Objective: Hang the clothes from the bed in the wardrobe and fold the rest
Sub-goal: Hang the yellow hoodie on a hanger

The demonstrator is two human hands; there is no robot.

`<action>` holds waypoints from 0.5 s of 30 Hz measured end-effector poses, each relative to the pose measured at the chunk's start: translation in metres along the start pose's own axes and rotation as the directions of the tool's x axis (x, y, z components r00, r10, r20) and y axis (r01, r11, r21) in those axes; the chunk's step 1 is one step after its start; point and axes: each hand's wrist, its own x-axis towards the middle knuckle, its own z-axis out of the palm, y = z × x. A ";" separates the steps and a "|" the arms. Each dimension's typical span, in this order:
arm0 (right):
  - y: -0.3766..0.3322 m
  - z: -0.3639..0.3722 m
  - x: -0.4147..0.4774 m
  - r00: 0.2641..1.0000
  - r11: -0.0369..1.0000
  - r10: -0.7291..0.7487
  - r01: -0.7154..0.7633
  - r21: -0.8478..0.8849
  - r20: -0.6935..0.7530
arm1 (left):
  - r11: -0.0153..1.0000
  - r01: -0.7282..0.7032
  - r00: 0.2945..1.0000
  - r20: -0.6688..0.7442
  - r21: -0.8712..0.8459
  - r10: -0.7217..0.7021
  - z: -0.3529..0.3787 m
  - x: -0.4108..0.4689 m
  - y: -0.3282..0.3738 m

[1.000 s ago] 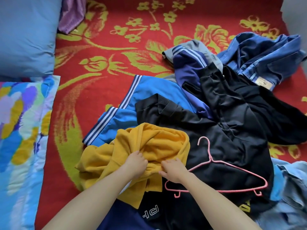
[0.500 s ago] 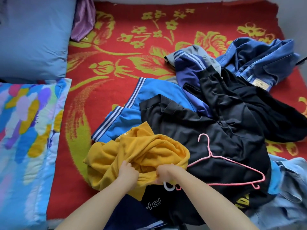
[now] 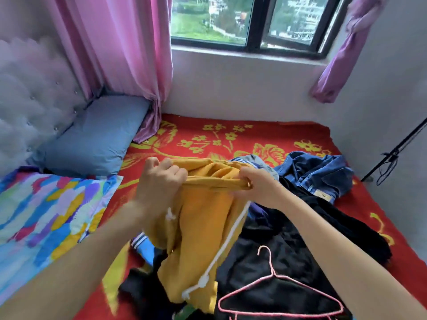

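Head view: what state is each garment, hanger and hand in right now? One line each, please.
yellow garment: held up above the bed, bunched at its top edge.
left hand: grips the yellow garment's top edge.
right hand: grips the same edge.
white hanger: dangles tilted against the yellow garment.
pink hanger: lies flat on the black garment.
jeans: crumpled on the bed.

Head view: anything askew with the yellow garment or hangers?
Yes. The white hanger hangs steeply tilted down the front of the yellow garment, one end near the lower edge, apparently not seated in it. The left hand and right hand grip the garment's bunched top edge. No visible damage.
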 end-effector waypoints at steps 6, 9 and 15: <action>-0.071 -0.083 -0.024 0.991 0.991 -0.101 0.092 0.102 0.093 | 0.997 0.000 0.965 -0.261 0.074 0.020 -0.088 0.018 -0.014; -0.062 -0.074 -0.034 0.963 0.998 -0.015 -0.002 0.062 0.268 | 0.999 -0.036 0.983 -0.182 0.030 0.041 -0.085 -0.002 -0.008; -0.012 -0.003 -0.050 0.888 0.971 0.185 -0.098 -0.220 0.421 | 0.992 -0.125 0.643 0.761 0.000 0.081 -0.016 -0.050 0.032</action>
